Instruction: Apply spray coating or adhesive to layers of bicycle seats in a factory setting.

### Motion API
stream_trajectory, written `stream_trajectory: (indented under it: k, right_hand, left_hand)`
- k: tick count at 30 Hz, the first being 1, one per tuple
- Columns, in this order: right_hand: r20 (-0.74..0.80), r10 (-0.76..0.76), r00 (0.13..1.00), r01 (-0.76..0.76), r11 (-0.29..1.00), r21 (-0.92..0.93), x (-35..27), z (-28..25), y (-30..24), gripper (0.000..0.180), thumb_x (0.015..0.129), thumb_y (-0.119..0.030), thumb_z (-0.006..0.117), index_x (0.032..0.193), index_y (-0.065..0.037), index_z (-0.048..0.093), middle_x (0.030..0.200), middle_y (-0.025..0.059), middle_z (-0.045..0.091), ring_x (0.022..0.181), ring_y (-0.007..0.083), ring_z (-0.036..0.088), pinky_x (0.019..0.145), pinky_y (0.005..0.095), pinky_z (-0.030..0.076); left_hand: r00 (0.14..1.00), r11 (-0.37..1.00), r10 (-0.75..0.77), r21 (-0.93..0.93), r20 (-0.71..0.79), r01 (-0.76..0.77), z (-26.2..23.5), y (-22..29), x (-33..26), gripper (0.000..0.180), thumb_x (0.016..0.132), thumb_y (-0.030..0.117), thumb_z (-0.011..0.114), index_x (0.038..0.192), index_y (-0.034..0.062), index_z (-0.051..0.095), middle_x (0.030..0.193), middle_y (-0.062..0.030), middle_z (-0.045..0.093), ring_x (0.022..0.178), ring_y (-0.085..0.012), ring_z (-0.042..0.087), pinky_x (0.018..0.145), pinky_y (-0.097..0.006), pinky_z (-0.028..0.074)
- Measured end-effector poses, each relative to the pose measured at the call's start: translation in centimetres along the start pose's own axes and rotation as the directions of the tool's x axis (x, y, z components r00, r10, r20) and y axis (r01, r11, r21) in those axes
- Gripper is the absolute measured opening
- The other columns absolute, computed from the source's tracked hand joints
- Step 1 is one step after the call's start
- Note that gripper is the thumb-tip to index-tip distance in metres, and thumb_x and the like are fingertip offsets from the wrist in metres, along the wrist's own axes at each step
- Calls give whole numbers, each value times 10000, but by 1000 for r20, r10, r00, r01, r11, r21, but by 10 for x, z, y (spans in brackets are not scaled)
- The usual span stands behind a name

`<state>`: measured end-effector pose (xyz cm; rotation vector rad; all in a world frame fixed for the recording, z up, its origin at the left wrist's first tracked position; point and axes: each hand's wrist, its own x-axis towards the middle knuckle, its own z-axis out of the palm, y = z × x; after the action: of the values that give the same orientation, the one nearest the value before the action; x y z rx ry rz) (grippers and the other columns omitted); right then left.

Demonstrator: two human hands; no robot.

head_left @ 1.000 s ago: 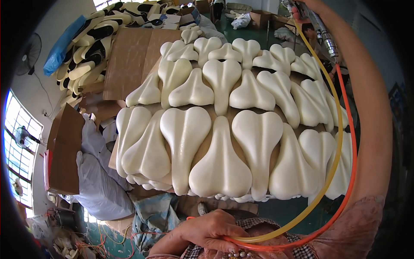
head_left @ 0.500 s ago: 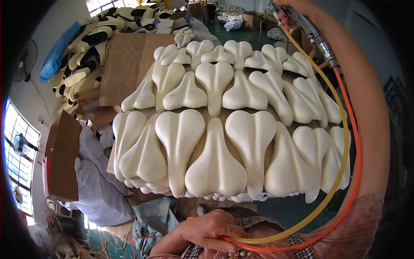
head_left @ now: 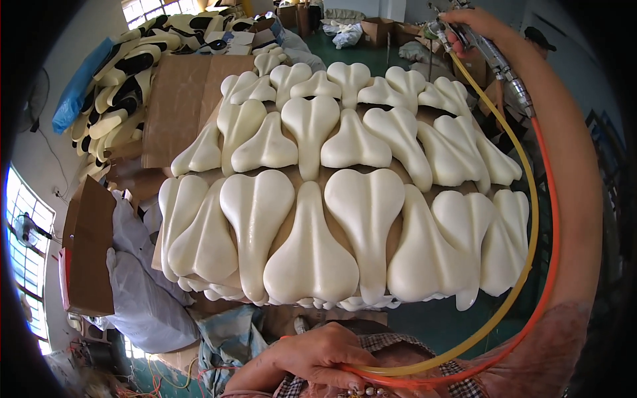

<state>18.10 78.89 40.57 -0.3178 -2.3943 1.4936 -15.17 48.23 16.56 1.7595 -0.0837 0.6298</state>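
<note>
Several cream foam saddle-shaped pads (head_left: 312,252) lie packed side by side, alternately turned, on a brown board in front of me. My right hand (head_left: 468,23) is stretched out over the far right corner of them, shut on a metal spray gun (head_left: 494,56). A yellow hose (head_left: 524,199) and an orange hose (head_left: 554,219) run from the gun down along my right arm. My left hand (head_left: 318,355) sits low against my chest, closed on both hoses where they loop back.
A brown cardboard sheet (head_left: 182,106) lies to the left of the pads. More cream and black pads (head_left: 126,73) are piled at the far left. Cardboard boxes (head_left: 86,252) and grey sacks (head_left: 142,292) stand lower left. The green floor shows boxes far back.
The view has tilted, so the pads sit slightly higher and further right in the picture. My right hand with the spray gun has come fully into sight at the top right. The left hand stays put.
</note>
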Motion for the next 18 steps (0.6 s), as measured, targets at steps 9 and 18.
stream_trajectory:
  k: [9,18]
  right_hand:
    - [-834,261,486,-566,822,-72,-6,15,12,349,811,-378,583,677,-55,580,577,35,579,474,122,550,468,265,497]
    - [-854,330,402,-491,865,103,-32,38,-5,332,866,-209,506,675,47,598,602,158,585,481,244,567,447,359,482]
  left_hand:
    - [994,996,-81,21,-76,82,24,-7,10,392,853,303,577,1006,-58,585,684,-131,561,592,-297,543,519,-376,396]
    - [999,999,-46,-12,-20,45,47,-9,21,394,854,293,574,1014,-67,576,692,-139,557,597,-311,537,527,-382,389]
